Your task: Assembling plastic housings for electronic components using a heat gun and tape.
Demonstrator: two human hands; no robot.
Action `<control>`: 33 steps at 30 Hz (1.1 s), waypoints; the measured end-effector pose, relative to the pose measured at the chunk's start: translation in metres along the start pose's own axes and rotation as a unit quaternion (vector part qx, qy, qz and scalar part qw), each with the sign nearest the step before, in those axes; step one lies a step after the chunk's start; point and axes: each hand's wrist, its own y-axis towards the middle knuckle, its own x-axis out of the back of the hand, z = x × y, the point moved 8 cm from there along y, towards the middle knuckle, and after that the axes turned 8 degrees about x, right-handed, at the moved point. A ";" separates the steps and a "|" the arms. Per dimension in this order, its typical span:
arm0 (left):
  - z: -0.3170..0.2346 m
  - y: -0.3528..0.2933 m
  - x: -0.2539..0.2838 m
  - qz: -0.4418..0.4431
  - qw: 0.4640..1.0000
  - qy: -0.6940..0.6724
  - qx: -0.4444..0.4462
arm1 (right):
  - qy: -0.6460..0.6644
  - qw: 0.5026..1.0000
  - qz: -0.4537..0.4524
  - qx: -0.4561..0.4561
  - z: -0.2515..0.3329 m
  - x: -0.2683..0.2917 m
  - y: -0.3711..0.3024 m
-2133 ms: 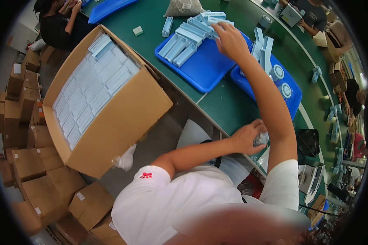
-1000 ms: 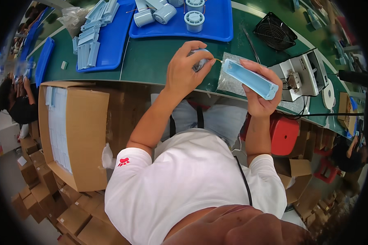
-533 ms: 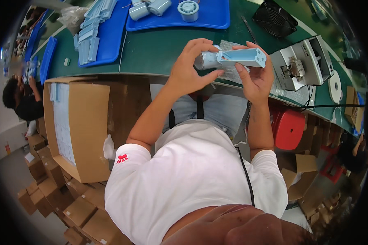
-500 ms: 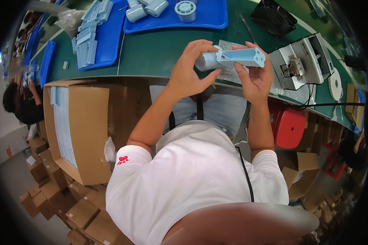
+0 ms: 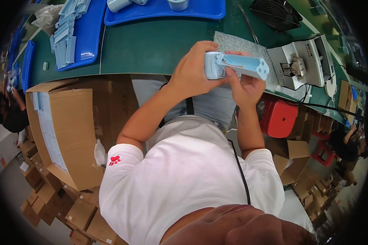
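Note:
Just above the table's near edge I hold a light blue plastic piece made of a round cylindrical housing (image 5: 213,66) joined to a long hollow handle shell (image 5: 251,67). My left hand (image 5: 190,75) is closed around the housing from its left side. My right hand (image 5: 247,90) grips the handle shell from below, its thumb raised close to the joint between the two parts. Thin reddish wire (image 5: 232,65) shows inside the shell's open trough. The fingers behind the piece are partly hidden.
Bubble wrap (image 5: 243,44) lies beyond my hands, with a thin metal tool (image 5: 249,26) and a black fan (image 5: 276,15) behind it. A grey-white machine (image 5: 310,61) stands right. Blue trays (image 5: 88,45) hold light blue parts. A cardboard box (image 5: 79,134) and red stool (image 5: 282,118) flank me.
The housing has turned and is held more upright, and the handle shell's far end tips lower. My right thumb has moved left toward the joint. The whole view has shifted slightly.

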 end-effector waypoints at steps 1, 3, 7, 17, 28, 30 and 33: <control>-0.001 -0.003 0.007 -0.051 0.998 -0.041 0.002 | 0.000 1.000 -0.001 -0.001 0.005 -0.002 0.001; -0.008 -0.005 0.009 -0.064 0.997 -0.042 0.003 | -0.028 0.999 -0.007 0.040 0.022 -0.005 0.006; -0.028 -0.005 0.016 -0.104 0.992 -0.007 -0.069 | -0.079 0.996 -0.014 0.048 0.035 -0.009 0.003; -0.032 -0.016 0.022 -0.186 0.978 -0.016 -0.090 | -0.114 0.989 -0.028 0.096 0.050 -0.019 0.004; -0.033 -0.025 0.025 -0.193 0.974 -0.041 -0.110 | -0.165 0.974 -0.027 0.151 0.059 -0.027 -0.008; -0.031 -0.026 0.023 -0.192 0.972 -0.067 -0.117 | -0.146 0.976 -0.043 0.158 0.061 -0.029 -0.010; -0.029 -0.026 0.017 -0.193 0.968 -0.111 -0.119 | -0.178 0.966 -0.016 0.189 0.065 -0.031 -0.005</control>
